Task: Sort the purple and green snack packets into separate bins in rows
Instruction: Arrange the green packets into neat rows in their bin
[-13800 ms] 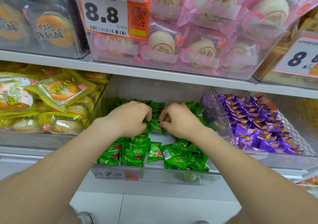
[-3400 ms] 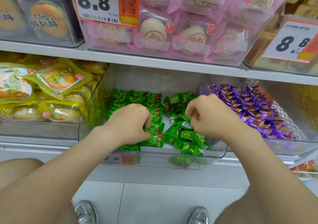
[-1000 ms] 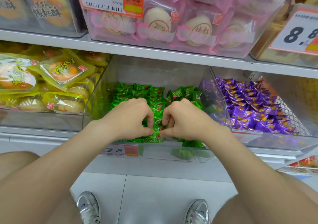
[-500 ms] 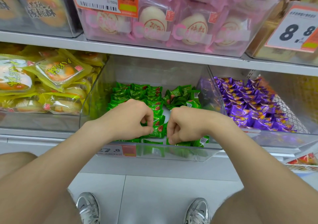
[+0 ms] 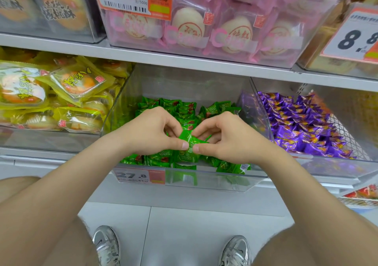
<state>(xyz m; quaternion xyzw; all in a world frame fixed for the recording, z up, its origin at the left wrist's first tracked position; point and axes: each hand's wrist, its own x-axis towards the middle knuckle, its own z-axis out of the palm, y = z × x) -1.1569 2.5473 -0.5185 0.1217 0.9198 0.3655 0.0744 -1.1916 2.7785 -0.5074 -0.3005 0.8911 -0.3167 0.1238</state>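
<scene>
A clear middle bin (image 5: 184, 182) on the lower shelf holds green snack packets (image 5: 178, 108), rowed at the back left and front left, looser at the right. Above its front half, my left hand (image 5: 149, 135) and my right hand (image 5: 227, 139) meet and together pinch one green packet (image 5: 189, 139) between thumbs and fingers. My hands hide the bin's middle. To the right, a second clear bin (image 5: 319, 169) holds purple snack packets (image 5: 296, 122) laid in rows.
Left of the green bin is a bin of yellow-wrapped cakes (image 5: 67, 90). The upper shelf (image 5: 184, 57) carries bins of pink-wrapped buns (image 5: 204, 26) and price tags. A 27.8 price tag (image 5: 139, 175) sits on the green bin's front. My shoes (image 5: 106, 245) stand on the tiled floor below.
My hands have lifted slightly off the front row and come together, now pinching a single green packet between them. Over the earlier frames the green packets went from a loose pile to rows.
</scene>
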